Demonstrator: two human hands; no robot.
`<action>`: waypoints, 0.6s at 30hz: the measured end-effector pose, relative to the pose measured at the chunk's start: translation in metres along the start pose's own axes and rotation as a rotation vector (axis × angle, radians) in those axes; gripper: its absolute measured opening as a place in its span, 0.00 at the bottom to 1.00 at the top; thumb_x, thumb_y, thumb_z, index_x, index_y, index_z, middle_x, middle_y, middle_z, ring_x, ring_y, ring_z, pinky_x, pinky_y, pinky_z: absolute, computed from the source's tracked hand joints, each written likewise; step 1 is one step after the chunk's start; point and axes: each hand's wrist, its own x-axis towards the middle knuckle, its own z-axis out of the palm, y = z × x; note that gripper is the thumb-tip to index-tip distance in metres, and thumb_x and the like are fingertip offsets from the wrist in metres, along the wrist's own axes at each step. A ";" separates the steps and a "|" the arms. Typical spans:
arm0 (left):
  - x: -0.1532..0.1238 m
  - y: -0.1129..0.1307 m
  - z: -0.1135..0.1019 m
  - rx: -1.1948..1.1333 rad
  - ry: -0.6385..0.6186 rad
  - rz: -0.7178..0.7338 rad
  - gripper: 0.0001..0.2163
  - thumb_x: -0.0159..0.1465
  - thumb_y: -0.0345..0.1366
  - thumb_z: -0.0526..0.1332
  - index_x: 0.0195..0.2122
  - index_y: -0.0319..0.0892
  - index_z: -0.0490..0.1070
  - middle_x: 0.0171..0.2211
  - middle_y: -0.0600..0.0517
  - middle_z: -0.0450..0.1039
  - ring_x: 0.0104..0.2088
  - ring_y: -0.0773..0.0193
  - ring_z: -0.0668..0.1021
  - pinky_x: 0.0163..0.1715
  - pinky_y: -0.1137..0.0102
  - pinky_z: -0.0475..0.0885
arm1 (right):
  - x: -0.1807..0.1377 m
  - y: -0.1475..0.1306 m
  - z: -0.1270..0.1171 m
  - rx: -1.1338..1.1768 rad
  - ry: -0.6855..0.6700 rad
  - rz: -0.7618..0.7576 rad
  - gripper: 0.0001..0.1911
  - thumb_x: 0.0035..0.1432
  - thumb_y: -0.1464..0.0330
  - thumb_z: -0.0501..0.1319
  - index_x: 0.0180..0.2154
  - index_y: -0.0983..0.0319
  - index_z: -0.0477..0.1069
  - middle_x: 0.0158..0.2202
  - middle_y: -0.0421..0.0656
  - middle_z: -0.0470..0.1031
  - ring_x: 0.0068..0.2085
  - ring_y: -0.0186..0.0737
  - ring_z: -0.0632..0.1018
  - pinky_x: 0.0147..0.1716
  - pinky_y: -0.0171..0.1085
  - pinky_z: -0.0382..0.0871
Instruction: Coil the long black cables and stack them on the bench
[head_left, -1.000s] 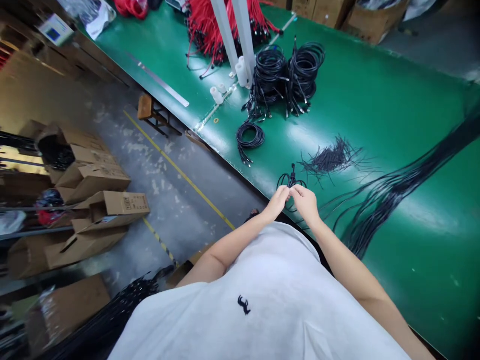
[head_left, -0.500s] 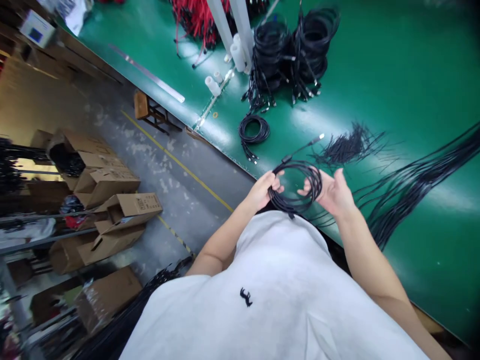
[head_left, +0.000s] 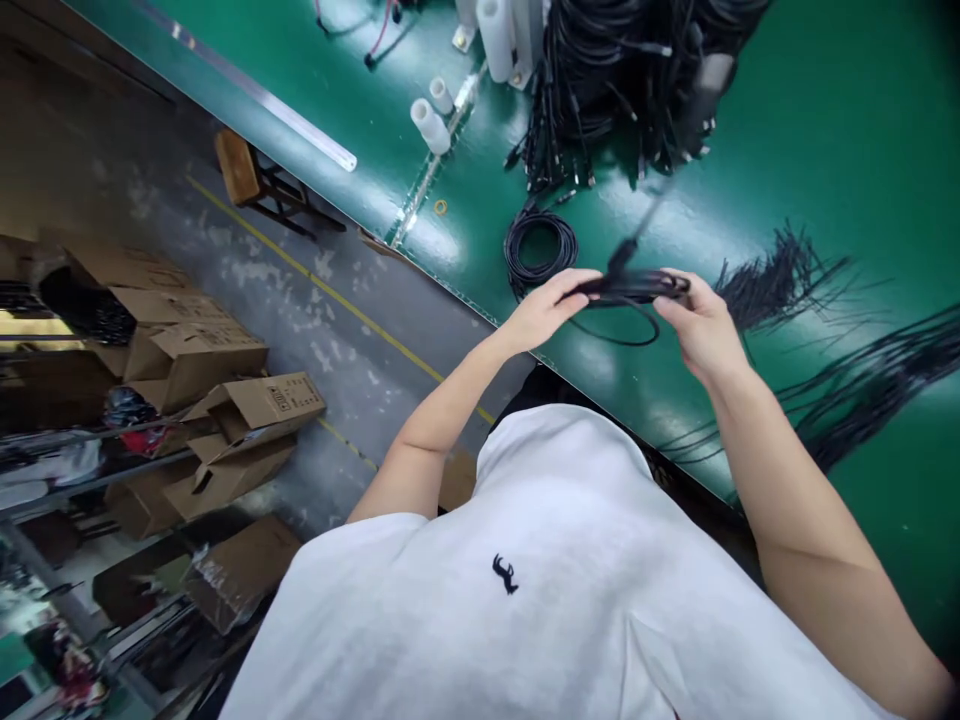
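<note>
Both my hands hold a coiled black cable point(head_left: 630, 290) flat above the green table point(head_left: 825, 150). My left hand point(head_left: 544, 310) grips the coil's left side with the fingers curled over it. On the right side my right hand point(head_left: 701, 325) is closed round it. A loose end with a plug sticks up from the coil, blurred. Just beyond my hands a single finished black coil point(head_left: 540, 245) lies on the table. Behind that sits a big heap of coiled black cables point(head_left: 622, 90).
Black twist ties point(head_left: 780, 275) lie scattered right of my hands, and long black cables point(head_left: 877, 390) trail across the table's right part. White plastic posts point(head_left: 431, 125) stand near the table edge. Cardboard boxes point(head_left: 225, 400) and a small wooden stool point(head_left: 244, 175) are on the floor at left.
My hands spread the coil open, then lifted it forward over the table and flattened it between them. The camera tilted down and toward the table.
</note>
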 end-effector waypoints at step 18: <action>0.036 -0.150 -0.065 0.254 0.459 -0.494 0.35 0.68 0.41 0.59 0.71 0.38 0.42 0.72 0.36 0.45 0.73 0.52 0.52 0.70 0.57 0.50 | 0.080 0.084 0.123 -0.561 -0.159 -0.146 0.25 0.60 0.76 0.45 0.55 0.61 0.69 0.66 0.50 0.59 0.64 0.46 0.67 0.61 0.47 0.66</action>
